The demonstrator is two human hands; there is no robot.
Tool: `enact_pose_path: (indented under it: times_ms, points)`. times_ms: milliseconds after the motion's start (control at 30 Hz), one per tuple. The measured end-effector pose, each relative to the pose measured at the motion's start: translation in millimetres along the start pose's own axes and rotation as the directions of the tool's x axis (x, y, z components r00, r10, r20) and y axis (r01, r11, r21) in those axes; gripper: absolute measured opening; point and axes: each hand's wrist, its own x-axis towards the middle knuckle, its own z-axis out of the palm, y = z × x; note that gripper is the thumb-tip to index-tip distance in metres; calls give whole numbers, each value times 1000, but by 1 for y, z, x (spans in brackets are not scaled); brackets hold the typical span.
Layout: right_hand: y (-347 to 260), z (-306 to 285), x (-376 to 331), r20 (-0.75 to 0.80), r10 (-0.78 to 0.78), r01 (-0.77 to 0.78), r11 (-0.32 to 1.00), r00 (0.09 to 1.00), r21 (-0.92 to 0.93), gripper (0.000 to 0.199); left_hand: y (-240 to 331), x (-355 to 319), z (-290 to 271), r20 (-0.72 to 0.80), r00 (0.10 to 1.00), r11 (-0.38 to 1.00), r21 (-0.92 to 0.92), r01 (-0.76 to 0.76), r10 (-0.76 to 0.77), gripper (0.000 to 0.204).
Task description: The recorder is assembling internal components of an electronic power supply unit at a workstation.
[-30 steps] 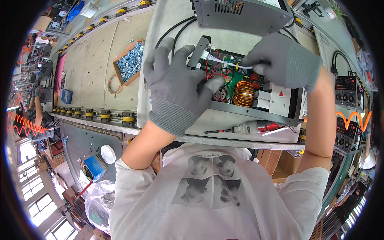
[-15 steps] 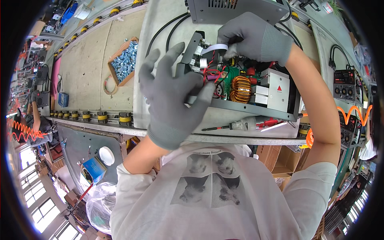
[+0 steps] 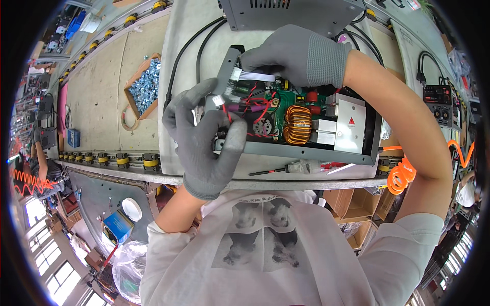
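Note:
An open metal case [image 3: 311, 153] holds a green circuit board [image 3: 289, 97], a copper-wound coil [image 3: 297, 125] and silver heat sinks [image 3: 351, 122]. My left hand [image 3: 204, 143], in a grey glove, is at the case's left end. Its thumb and a finger pinch red wires [image 3: 227, 113] with a white plug [image 3: 218, 100] sticking up; another finger reaches to the grey end panel [image 3: 228, 69]. My right hand [image 3: 291, 56], gloved alike, bends over that panel with its fingers closed beside a white ribbon cable [image 3: 258, 76]. What its fingertips grip is hidden.
Behind the case stands a grey vented unit [image 3: 296, 18] with black cables [image 3: 191, 46]. A tray of small metal nuts [image 3: 145, 84] and a tape roll [image 3: 128, 118] lie to the left. A screwdriver [image 3: 306, 167] lies along the front edge. An orange coiled hose [image 3: 401, 176] hangs at right.
My right hand has moved left from the ribbon cable's far end to the end panel. My left hand has drawn back slightly left, and the white plug on red wires now stands at its fingers.

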Motion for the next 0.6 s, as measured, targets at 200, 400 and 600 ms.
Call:
enact_pose_path:
  times_ms: [200, 400, 600]
  points:
    - [-4, -12, 6, 138, -25, 39, 994, 990, -103, 54, -2, 3, -1, 29, 998, 998, 25, -50, 50, 13]
    - [0, -10, 8, 107, -111, 117, 992, 988, -52, 58, -2, 1, 3, 22, 1000, 998, 64, -17, 15, 11]
    - [-4, -14, 6, 93, -164, 174, 978, 982, -116, 60, 2, 1, 9, -11, 999, 999, 23, 42, -42, 9]
